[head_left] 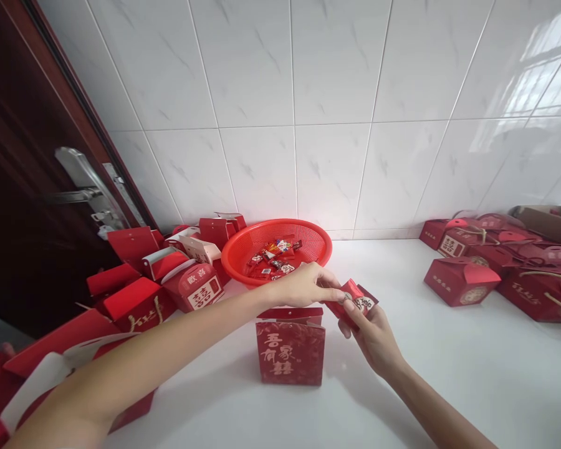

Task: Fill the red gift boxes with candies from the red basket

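Note:
My right hand (374, 330) is closed on several red-wrapped candies (365, 303) with pale printed labels. Reaching across from the left, my left hand (306, 284) has its fingertips pinched on a candy at the left side of that bunch. Below both hands stands a red gift box (290, 353), upright, its top open and gold characters on its front; its inside is hidden from me. Just behind the box, a red plastic basket (325, 249) holds loose wrapped candies (280, 252), partly covered by my left hand and forearm.
Red gift boxes (138, 299), many with lids up, crowd the left side of the white table (374, 405). Closed red boxes (462, 277), some with cord handles, are grouped at the right. A tiled wall (327, 168) rises behind; a dark door (32, 125) is at left.

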A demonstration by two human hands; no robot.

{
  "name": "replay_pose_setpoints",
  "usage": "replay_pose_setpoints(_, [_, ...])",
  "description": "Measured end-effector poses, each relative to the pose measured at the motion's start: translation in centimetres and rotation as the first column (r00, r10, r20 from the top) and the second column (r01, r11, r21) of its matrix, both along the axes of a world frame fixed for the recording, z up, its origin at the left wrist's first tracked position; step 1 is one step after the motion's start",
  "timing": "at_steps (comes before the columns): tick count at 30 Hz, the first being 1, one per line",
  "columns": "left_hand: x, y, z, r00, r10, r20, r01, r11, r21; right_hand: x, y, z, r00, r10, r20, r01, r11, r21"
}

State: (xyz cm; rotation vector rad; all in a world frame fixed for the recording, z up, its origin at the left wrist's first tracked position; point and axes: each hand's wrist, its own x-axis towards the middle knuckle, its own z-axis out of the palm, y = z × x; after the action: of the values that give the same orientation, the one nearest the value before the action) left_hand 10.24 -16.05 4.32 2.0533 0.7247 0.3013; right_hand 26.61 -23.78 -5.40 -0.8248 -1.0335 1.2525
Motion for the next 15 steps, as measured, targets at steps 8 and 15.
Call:
replay_pose_setpoints(8, [-0.7, 2.1, 1.5, 0.998, 0.045, -0.046, -0.048, 0.997, -0.058, 0.2, -0.1, 0.5, 0.994, 0.029, -0.105, -0.041, 0.993, -0.113])
replay_pose_setpoints(15, [-5.9, 9.8, 1.7, 0.877, 0.440, -0.193, -0.404, 0.892, 0.201, 0.6, 0.6, 0.3, 0.981, 0.043, -0.189, -0.085, 0.972, -0.221])
